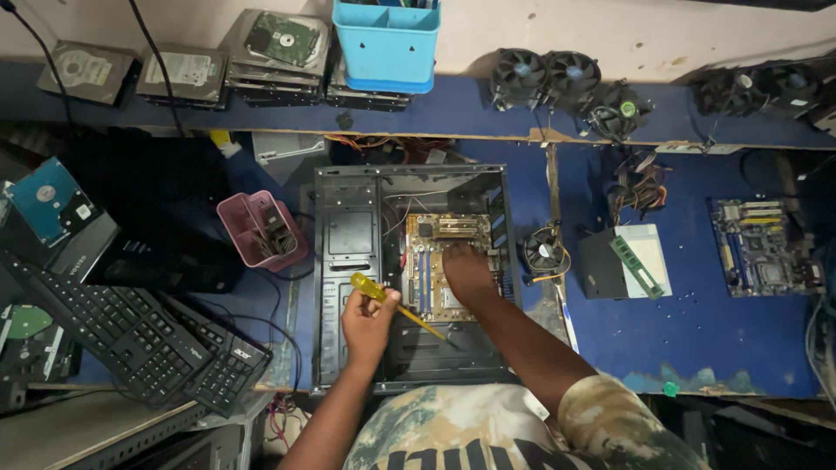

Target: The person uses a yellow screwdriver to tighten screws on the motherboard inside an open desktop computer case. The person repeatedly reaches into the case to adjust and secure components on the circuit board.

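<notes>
Seen from the head camera, looking straight down; left hand (367, 324) raised above the near edge of an open computer case (348, 261), forearm coming up from the bottom of the frame, wrist slightly bent, fingers curled tight around a yellow-handled screwdriver (383, 299); handle sticking out up and to the left of the fist, shaft slanting down to the right toward the case floor, tip hard to make out against the dark metal. Right hand (468, 271) stretched forward from a camouflage sleeve (610, 418), forearm running diagonally across the case's right side, palm down and resting on the motherboard (433, 261) inside the case; fingers spread over the board's right part, grip impossible to tell, nothing visibly clasped. Beside the case on the left, a pink basket (248, 231) of small parts; further left, two black keyboards (131, 335) overlapping; to the right on the blue bench (697, 331), a cooling fan (544, 251), a green memory stick (636, 266) and a second circuit board (765, 246); along the back shelf, stacked hard drives (274, 48) and a blue bin (386, 43).
</notes>
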